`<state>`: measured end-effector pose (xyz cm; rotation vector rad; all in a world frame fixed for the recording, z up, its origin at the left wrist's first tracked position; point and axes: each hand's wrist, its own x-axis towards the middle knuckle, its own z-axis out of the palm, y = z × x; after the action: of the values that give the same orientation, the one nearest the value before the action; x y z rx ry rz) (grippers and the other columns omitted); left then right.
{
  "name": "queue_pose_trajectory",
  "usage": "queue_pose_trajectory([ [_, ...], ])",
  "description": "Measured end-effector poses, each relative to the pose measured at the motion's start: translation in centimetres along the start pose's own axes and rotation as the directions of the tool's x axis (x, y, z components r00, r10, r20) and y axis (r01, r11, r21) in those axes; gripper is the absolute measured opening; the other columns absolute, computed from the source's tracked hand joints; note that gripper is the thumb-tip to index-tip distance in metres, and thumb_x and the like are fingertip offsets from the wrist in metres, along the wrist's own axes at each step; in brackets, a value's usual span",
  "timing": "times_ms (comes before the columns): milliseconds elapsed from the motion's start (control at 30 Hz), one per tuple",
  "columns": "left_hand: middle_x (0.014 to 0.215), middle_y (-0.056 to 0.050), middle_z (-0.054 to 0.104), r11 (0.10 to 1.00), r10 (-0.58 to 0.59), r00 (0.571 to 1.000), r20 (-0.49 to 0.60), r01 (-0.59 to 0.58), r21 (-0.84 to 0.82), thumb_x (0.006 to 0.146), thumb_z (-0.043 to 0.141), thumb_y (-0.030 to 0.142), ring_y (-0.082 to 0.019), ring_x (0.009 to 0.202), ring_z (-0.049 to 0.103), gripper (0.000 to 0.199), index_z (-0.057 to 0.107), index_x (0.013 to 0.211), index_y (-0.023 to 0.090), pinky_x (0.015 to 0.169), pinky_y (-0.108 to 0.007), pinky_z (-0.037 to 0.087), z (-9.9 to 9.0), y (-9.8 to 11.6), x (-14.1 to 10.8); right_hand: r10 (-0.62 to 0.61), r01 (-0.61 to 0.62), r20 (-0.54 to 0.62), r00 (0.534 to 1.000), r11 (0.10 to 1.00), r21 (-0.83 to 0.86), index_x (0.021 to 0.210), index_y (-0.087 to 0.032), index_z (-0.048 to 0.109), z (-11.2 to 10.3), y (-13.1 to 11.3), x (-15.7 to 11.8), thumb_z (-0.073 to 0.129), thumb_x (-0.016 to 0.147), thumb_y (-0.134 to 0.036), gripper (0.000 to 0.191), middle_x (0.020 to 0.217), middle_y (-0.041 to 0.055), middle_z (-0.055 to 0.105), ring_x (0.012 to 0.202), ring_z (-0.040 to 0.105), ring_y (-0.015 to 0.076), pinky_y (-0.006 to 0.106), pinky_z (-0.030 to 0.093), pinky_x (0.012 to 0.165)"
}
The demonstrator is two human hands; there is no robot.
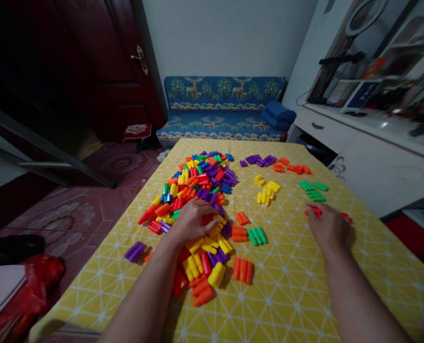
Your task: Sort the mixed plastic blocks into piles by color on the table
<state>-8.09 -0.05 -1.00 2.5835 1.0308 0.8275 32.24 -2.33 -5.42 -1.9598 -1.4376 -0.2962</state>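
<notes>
My left hand [193, 220] reaches into a big mixed pile of plastic pieces [188, 181], its fingers curled over a red piece and yellow pieces [215, 228]. Whether it grips one is hidden. On the right, my right hand [328, 226] is over red pieces [315, 211], with one at its thumb and fingertips and another showing beyond its far side. Green pieces [313, 190] lie just behind my right hand. Separate groups of yellow pieces [267, 190], purple pieces [261, 160] and orange pieces [293, 167] lie farther back.
Loose orange pieces [242, 270] and a green piece [257, 236] lie between my hands. The table [269, 305] has a yellow patterned cloth. Beyond it stands a blue sofa [215, 119]; a white cabinet [376, 157] is at the right.
</notes>
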Motion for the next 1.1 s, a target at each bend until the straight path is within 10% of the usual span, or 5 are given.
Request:
queue_pose_trajectory([
  [167,0.097,-0.008,0.073,0.999,-0.039,0.997,0.066,0.040,-0.020,0.076,0.075,0.034,-0.022,0.090,0.067,0.025,0.074,0.098,0.022,0.084,-0.033,0.049,-1.0,-0.7,-0.6,-0.106,0.102,-0.125,0.986,0.994,-0.045,0.093,-0.018,0.073,-0.3,-1.0,-1.0,0.052,0.087,-0.037,0.029,0.103,0.0138,0.071,0.093,0.059,0.0276,0.043,0.045,0.082],
  [500,0.103,-0.006,0.073,0.993,-0.115,0.990,0.082,0.112,0.037,0.076,0.068,0.018,-0.022,0.091,0.068,0.031,0.072,0.106,0.025,0.080,-0.032,0.051,-0.9,-0.8,-0.8,-0.246,0.229,0.020,0.969,0.927,0.297,0.105,-0.019,0.069,1.2,-5.3,-2.2,0.054,0.089,-0.046,0.034,0.102,0.0113,0.068,0.086,0.064,0.0229,0.038,0.053,0.077],
  [733,0.102,-0.009,0.073,0.984,-0.108,0.991,-0.078,0.118,0.137,0.082,0.061,0.012,-0.024,0.094,0.065,0.027,0.073,0.103,0.022,0.083,-0.037,0.050,1.2,-0.6,0.0,-0.658,0.447,0.403,0.636,0.740,0.502,0.136,-0.036,0.054,1.1,-12.6,-6.4,0.078,0.072,-0.042,0.068,0.142,0.0059,0.054,0.129,0.049,0.0298,0.050,0.045,0.105],
  [933,0.100,-0.009,0.073,0.987,-0.120,0.988,-0.097,0.129,0.092,0.086,0.056,0.012,-0.023,0.092,0.066,0.027,0.073,0.104,0.021,0.083,-0.037,0.050,1.4,-0.5,0.0,-0.561,0.348,0.379,0.736,0.793,0.499,0.123,-0.031,0.064,3.8,-15.2,-5.4,0.064,0.086,-0.032,0.037,0.123,0.0073,0.064,0.115,0.059,0.0266,0.046,0.048,0.099],
  [1100,0.104,-0.010,0.072,0.988,-0.138,0.974,-0.182,0.149,0.048,0.087,0.053,0.012,-0.023,0.095,0.066,0.032,0.070,0.112,0.021,0.083,-0.036,0.051,1.8,-0.7,-0.1,-0.306,-0.032,0.395,0.866,0.755,0.655,0.112,-0.032,0.067,5.8,-18.2,-4.1,0.058,0.088,-0.038,0.027,0.114,0.0031,0.070,0.101,0.067,0.0212,0.036,0.055,0.087],
])
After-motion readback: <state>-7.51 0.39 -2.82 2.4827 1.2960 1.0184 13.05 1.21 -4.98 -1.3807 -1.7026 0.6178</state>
